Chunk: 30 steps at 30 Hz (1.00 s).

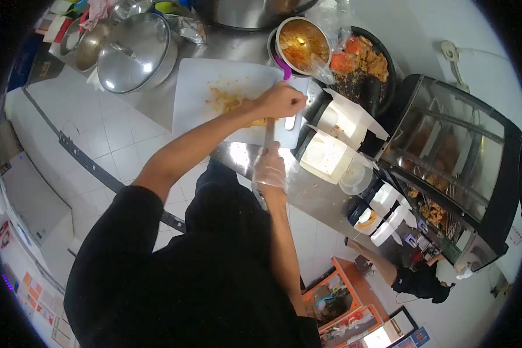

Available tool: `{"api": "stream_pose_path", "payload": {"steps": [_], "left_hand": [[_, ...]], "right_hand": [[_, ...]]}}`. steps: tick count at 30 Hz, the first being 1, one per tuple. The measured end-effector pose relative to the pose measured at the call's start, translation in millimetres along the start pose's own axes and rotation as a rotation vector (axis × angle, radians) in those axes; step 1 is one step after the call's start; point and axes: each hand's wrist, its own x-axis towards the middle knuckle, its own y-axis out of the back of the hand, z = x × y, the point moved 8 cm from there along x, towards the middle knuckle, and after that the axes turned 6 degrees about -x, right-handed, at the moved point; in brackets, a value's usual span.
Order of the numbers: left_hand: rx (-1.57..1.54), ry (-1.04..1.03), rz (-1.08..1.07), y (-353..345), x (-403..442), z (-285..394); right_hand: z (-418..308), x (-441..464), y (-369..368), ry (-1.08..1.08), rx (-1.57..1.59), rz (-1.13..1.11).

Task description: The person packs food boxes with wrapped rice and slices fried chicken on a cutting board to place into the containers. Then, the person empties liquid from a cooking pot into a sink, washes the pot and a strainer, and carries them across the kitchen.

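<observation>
My left hand [284, 100], bare and closed into a fist, is over the right part of a white cutting board [194, 87]. Whatever its fingers may hold is hidden. In a clear plastic glove, my right hand [269, 168] is at the board's near edge, closed round a knife [269, 133]. The blade points away from me, its far end passing under my left hand. Chopped golden-brown food [226, 100] and crumbs lie on the board, partly covered by my left forearm. A purple handle [284, 68] sticks out just beyond my left fist.
Beyond the board are a bowl of orange-brown sauce or seasoning [301, 40] and a black pan [383, 87] with fried pieces. Open paper boxes [325, 156] and a glass display case [446, 156] stand right. A lidded pot [134, 55] is left. Another person [414, 281] is lower right.
</observation>
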Motion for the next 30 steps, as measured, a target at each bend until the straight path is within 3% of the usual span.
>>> {"api": "stream_pose_path", "payload": {"steps": [2,4,6,10,13,15,18,20,25,28,30], "left_hand": [[0.007,0.046,0.254,44,-18,37],[0.126,0.164,0.35,81,-55,64],[0.15,0.141,0.349,99,-98,84],[0.324,0.293,0.359,126,-194,86],[0.444,0.391,0.335,148,-253,86],[0.461,0.425,0.35,159,-283,89],[0.564,0.528,0.424,174,-309,96],[0.634,0.605,0.44,179,-320,98],[0.612,0.613,0.501,177,-335,109],[0.538,0.666,0.556,173,-354,104],[0.562,0.647,0.521,169,-351,108]], "right_hand": [[24,-14,10,-0.137,0.083,0.08],[37,-11,15,-0.127,0.116,0.112],[49,-2,8,-0.114,0.151,0.154],[59,29,-9,-0.058,0.1,0.215],[54,39,-2,-0.154,0.053,0.28],[4,39,27,0.128,-0.132,0.506],[-40,55,30,0.154,0.048,0.431],[-68,61,8,0.035,-0.076,0.174],[-80,81,-51,-0.151,-0.212,0.078],[-83,74,-49,-0.133,-0.204,-0.026],[-83,68,-46,-0.071,-0.228,0.076]]}}
